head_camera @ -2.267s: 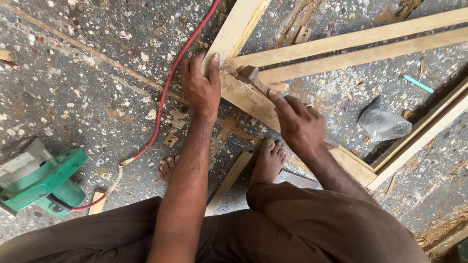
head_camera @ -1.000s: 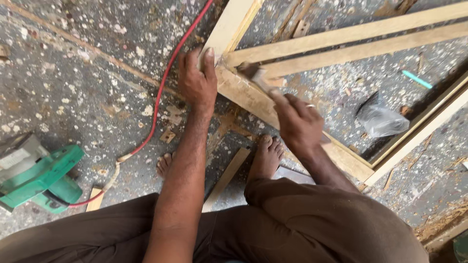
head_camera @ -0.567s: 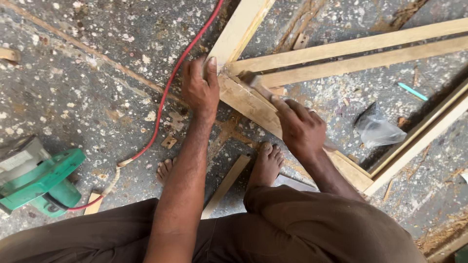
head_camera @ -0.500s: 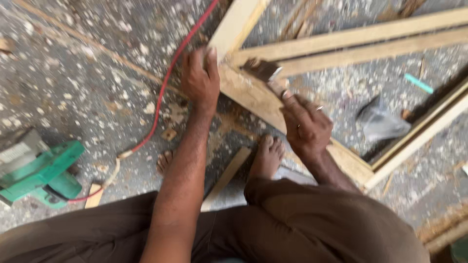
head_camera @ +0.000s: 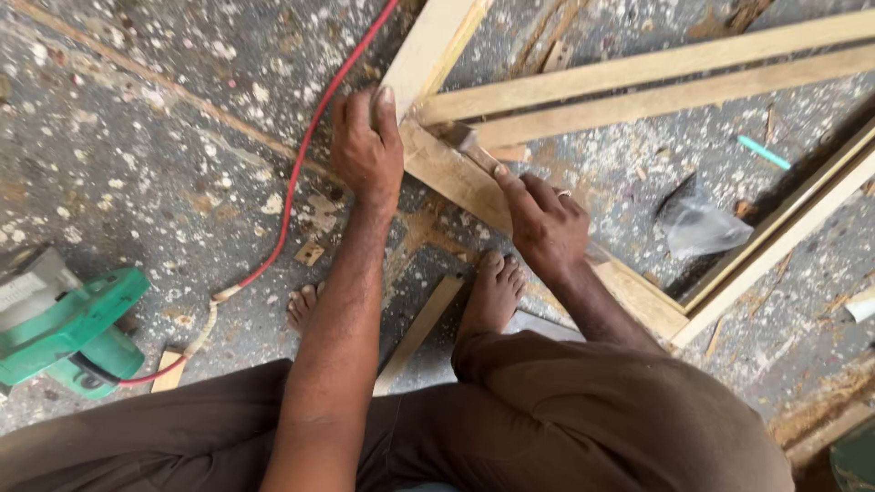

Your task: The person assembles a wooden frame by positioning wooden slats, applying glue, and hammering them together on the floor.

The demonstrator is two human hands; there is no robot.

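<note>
Left hand (head_camera: 367, 146) pressed flat on wooden frame (head_camera: 453, 173); right hand (head_camera: 543, 223) grips hammer (head_camera: 467, 141), pointing 10 o'clock toward corner joint.

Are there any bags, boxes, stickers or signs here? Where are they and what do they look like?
Plastic bag: on the speckled floor inside the wooden frame, right of the right hand; small, crumpled, clear with a dark edge.
Label: on the grey top of the green power tool at the far left; pale, roughly rectangular patch, too blurred for detail.
No signs or screens in view.
</note>
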